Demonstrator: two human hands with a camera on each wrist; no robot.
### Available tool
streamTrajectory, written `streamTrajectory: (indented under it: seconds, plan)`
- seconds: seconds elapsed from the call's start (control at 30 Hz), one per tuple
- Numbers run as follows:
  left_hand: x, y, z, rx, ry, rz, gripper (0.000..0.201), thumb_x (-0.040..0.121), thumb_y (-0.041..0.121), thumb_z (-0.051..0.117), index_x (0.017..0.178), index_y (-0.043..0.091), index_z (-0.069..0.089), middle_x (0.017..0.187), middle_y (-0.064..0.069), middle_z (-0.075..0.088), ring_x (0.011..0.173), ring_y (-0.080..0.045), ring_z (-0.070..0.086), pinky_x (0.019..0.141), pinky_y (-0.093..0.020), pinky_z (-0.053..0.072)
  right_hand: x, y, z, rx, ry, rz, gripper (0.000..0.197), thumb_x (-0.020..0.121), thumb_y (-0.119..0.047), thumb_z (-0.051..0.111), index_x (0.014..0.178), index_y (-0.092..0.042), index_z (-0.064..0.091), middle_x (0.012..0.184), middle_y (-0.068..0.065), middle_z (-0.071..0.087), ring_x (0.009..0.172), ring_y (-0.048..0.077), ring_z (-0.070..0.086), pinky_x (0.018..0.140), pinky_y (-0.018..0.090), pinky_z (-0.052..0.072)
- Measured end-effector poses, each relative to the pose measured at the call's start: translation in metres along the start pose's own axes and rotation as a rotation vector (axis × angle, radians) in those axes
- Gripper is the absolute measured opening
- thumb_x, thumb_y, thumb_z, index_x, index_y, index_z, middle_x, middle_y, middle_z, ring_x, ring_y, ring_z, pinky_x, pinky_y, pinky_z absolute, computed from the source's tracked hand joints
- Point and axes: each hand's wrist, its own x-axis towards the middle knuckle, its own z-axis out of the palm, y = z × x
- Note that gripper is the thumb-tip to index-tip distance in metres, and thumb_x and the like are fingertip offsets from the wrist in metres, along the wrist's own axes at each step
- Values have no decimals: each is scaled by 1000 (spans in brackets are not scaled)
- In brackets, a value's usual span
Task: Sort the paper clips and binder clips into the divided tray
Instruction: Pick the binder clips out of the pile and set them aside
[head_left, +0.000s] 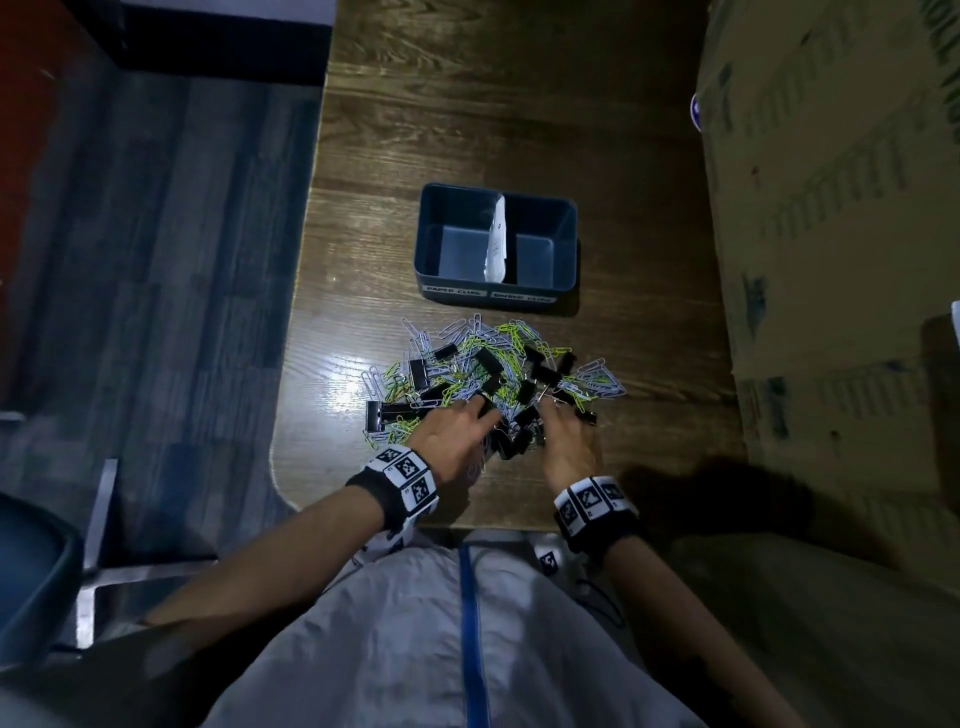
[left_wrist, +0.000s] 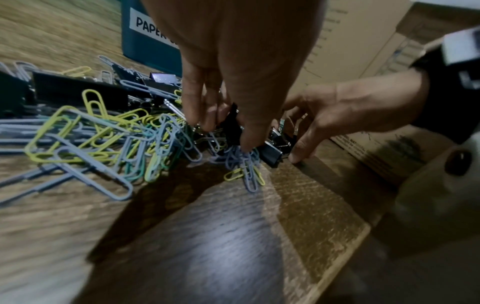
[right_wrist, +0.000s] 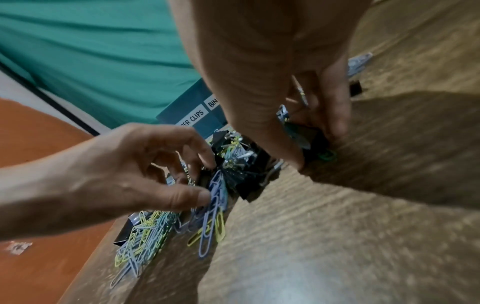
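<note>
A wooden desk (head_left: 519, 130) carries everything. A dark blue divided tray (head_left: 569, 244) sits mid-desk, its two compartments empty, a white divider (head_left: 497, 234) between them. Between tray and near edge lies a mixed heap: black binder clips (head_left: 418, 372) among grey, yellow and green paper clips (head_left: 511, 332). At the heap's near side, the left hand (head_left: 453, 434) pinches a bunch of paper clips, fingers (left_wrist: 250, 131) curled. The right hand (head_left: 567, 441) has fingers (right_wrist: 337, 115) curled around a binder clip against the desk.
</note>
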Motion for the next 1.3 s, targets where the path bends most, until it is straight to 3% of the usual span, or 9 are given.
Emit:
streamTrajectory:
  seconds: [0.33, 0.53, 0.67, 0.73, 0.83, 0.93, 1.0, 1.13, 1.3]
  plan:
    - [-10, -8, -12, -301, 24, -19, 49, 84, 14, 66, 127, 16, 43, 126, -2, 37, 80, -12, 52, 65, -21, 48, 7, 15, 2, 172, 27, -49, 45, 73, -4, 76, 110, -22, 56, 118, 1, 59, 99, 25, 62, 83, 45, 56]
    - [-24, -34, -48, -753, 341, -251, 30, 84, 7, 66, 111, 16, 57, 107, 3, 54, 83, -7, 56, 61, -10, 46, 2, 34, -16, 269, 63, -86, 43, 72, -4, 80, 103, -21, 55, 95, -8, 56, 82, 15, 60, 66, 31, 57]
    - [-22, -73, -61, -930, 492, -431, 23, 83, 1, 66, 101, 16, 62, 88, 0, 65, 65, -6, 61, 45, -11, 45, 0, 40, -31, 311, 137, -161, 38, 72, -4, 79, 101, -18, 59, 88, -9, 58, 73, 7, 56, 55, 12, 38]
    - [-16, -97, -62, -925, 547, -525, 21, 83, 3, 67, 99, 17, 61, 89, -1, 65, 66, -10, 62, 44, -14, 45, 5, 40, -36, 365, 117, -163, 35, 70, -3, 79, 95, -18, 60, 77, -12, 56, 64, 2, 54, 52, 11, 39]
    - [-5, -136, -54, -942, 571, -711, 21, 84, 4, 66, 96, 19, 58, 96, -9, 66, 66, -18, 64, 51, -28, 53, 18, 43, -46, 507, 102, -45, 39, 68, 5, 77, 84, -26, 60, 67, -8, 57, 59, 13, 55, 56, 24, 48]
    - [-1, -160, -45, -954, 584, -796, 20, 85, 7, 67, 95, 23, 58, 95, -12, 66, 79, -29, 68, 70, -45, 60, 25, 54, -60, 514, 207, 52, 30, 72, 4, 77, 91, -16, 67, 72, -3, 63, 66, 15, 58, 62, 22, 51]
    - [-4, -166, -42, -865, 578, -779, 21, 86, 13, 68, 103, 19, 59, 99, -9, 67, 88, -28, 67, 79, -42, 57, 29, 67, -67, 500, 322, 99, 24, 75, 2, 75, 95, -11, 68, 79, 1, 65, 72, 17, 58, 63, 16, 43]
    - [-24, -158, -40, -562, 510, -736, 37, 84, 25, 68, 117, 24, 53, 125, -6, 50, 109, -28, 56, 90, -43, 49, 43, 102, -60, 527, 417, 278, 27, 74, 1, 76, 95, -13, 69, 91, 8, 71, 90, 28, 66, 76, 26, 44]
    - [-62, -123, -34, -352, 247, -603, 34, 90, 43, 59, 113, 19, 48, 118, -6, 48, 93, -26, 58, 79, -42, 49, 50, 119, -51, 571, 261, 350, 32, 78, 6, 75, 109, 1, 67, 108, 23, 68, 89, 25, 60, 75, 30, 42]
